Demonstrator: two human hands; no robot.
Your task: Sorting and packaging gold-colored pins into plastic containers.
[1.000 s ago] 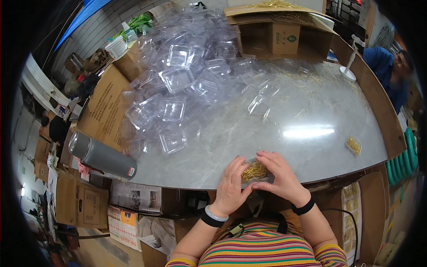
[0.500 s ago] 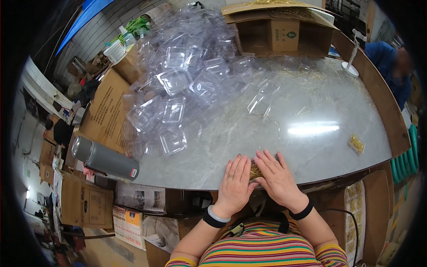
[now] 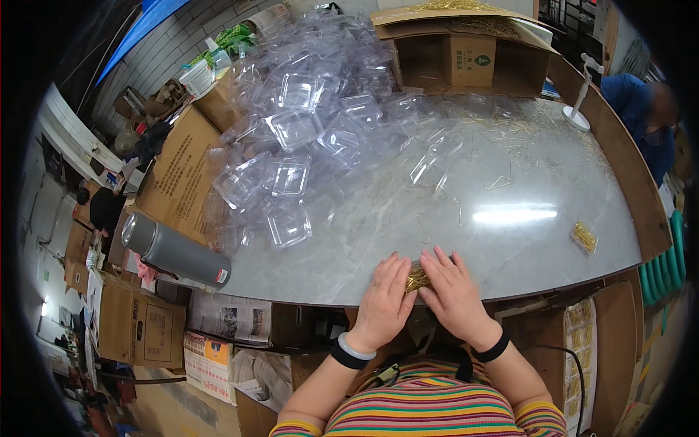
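Note:
At the table's near edge, a small pack of gold-coloured wire hooks point(image 3: 417, 280) sits between my two hands. My left hand point(image 3: 384, 295) presses against its left side, fingers long and close together. From the right, my right hand point(image 3: 453, 295) holds the other side, its fingers partly over the pack. My palms hide most of the pack, so whether a clear plastic box surrounds it cannot be made out. Just beyond my fingertips lie a few loose wire hooks point(image 3: 459, 211). A filled clear box of gold hooks point(image 3: 584, 237) stands apart at the right.
Clear plastic boxes point(image 3: 295, 131) are heaped at the left and back. A grey bottle point(image 3: 178, 251) stands at the left edge. An opened carton point(image 3: 415, 62) sits at the back, near a white stand point(image 3: 577, 116). A person in blue point(image 3: 637, 120) is beyond the right-hand board.
The view has shifted slightly. My hands stay around the pack, and slightly more of the gold hooks shows between them.

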